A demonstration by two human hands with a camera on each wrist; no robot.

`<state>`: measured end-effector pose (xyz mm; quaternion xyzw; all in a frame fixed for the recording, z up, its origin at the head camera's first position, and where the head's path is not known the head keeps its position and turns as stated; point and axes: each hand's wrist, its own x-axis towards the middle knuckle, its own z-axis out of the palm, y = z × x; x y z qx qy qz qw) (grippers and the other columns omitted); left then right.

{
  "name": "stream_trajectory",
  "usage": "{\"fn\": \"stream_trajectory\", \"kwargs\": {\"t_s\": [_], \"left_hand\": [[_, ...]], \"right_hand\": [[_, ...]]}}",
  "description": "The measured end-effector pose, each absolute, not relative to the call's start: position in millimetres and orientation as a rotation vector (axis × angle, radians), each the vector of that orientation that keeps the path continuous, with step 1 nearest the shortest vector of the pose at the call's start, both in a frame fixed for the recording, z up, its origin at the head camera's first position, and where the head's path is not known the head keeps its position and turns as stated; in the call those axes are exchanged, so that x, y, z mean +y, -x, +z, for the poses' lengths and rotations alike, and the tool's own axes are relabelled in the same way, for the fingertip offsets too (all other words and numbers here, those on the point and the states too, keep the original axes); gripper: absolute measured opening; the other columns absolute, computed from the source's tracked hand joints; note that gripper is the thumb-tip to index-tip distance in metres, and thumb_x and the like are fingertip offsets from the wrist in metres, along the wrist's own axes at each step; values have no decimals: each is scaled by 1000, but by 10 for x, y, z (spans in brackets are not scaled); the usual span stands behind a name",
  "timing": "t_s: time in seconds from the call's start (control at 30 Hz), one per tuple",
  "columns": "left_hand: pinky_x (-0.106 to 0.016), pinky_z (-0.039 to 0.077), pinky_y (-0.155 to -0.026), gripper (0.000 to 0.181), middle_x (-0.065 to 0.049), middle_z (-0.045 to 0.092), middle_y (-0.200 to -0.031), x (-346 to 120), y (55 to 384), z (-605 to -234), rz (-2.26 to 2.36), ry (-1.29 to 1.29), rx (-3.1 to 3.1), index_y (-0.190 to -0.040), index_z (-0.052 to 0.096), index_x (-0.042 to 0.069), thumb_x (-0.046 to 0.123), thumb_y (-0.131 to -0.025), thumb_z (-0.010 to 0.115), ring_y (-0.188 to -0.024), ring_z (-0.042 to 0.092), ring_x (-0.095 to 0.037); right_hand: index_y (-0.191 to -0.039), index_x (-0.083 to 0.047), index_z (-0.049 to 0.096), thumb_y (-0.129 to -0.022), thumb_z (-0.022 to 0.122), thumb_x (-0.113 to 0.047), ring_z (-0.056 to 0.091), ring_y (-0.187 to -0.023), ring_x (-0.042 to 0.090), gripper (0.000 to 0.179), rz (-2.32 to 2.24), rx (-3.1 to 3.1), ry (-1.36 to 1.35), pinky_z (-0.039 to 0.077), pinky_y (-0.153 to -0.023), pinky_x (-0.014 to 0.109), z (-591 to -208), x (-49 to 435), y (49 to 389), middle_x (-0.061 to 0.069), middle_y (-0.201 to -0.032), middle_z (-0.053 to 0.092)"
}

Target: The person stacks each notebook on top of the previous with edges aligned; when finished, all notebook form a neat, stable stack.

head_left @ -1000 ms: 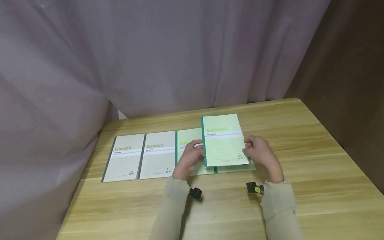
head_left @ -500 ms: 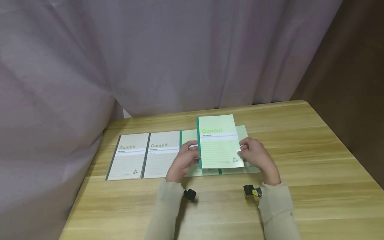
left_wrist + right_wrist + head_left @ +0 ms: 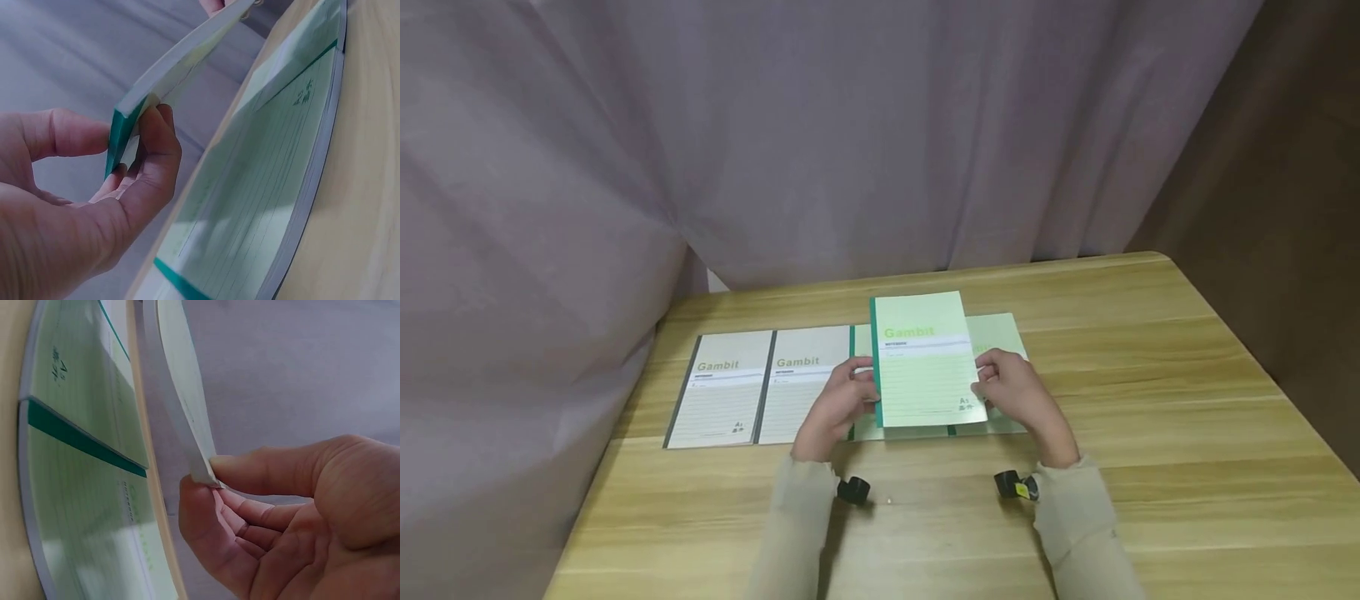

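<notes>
Both hands hold a green notebook (image 3: 925,367) by its long sides, raised above the table with its "Gambit" cover facing up. My left hand (image 3: 837,407) pinches the dark green spine (image 3: 117,140), thumb on one face and fingers under the other. On the opposite side my right hand (image 3: 1022,396) grips the page edge (image 3: 203,472) between thumb and fingers. Beneath it lie two more green notebooks, side by side; the left one (image 3: 250,181) is mostly covered in the head view, while the right one (image 3: 1003,333) shows its upper part.
Two white notebooks with grey spines, the outer one (image 3: 718,392) and the inner one (image 3: 805,383), continue the row to the left. All lie on a wooden table (image 3: 940,542). A grey curtain (image 3: 820,142) hangs behind the table's far edge.
The held green notebook has shifted left and slightly nearer, with both hands moving along. More of the right-hand green notebook shows now. The camera view has also shifted a little.
</notes>
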<state>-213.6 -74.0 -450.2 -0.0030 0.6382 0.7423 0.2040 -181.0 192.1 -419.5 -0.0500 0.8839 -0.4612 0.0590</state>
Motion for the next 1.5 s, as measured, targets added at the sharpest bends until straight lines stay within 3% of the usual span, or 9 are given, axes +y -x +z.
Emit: {"fn": "stream_trajectory", "kwargs": {"t_s": [0.67,0.97,1.5], "left_hand": [[-27,48,-66,55,-9,57,-94,-1036,2182,-4546,2044,68,1815,-135,40,-4,-11,-81,50,-77,53,-18],[-28,51,-64,55,-12,60,-97,-1049,2268,-4682,1994,57,1841,-136,39,-7,-11,-83,52,-75,58,-19],[-28,52,-63,53,-17,61,-102,-1077,2304,-4766,1899,86,1932,-135,42,-8,-10,-84,53,-76,60,-20]], "right_hand": [[-126,20,51,-91,63,3,69,-68,27,40,-1429,2621,178,56,-67,35,-4304,1629,1858,21,-96,65],[-126,19,51,-91,63,2,69,-67,24,41,-1363,2630,174,55,-66,35,-4391,1635,1923,22,-98,66],[-118,17,55,-89,66,1,67,-66,20,35,-1248,2682,182,53,-75,41,-4548,1580,1987,14,-88,67]]}}
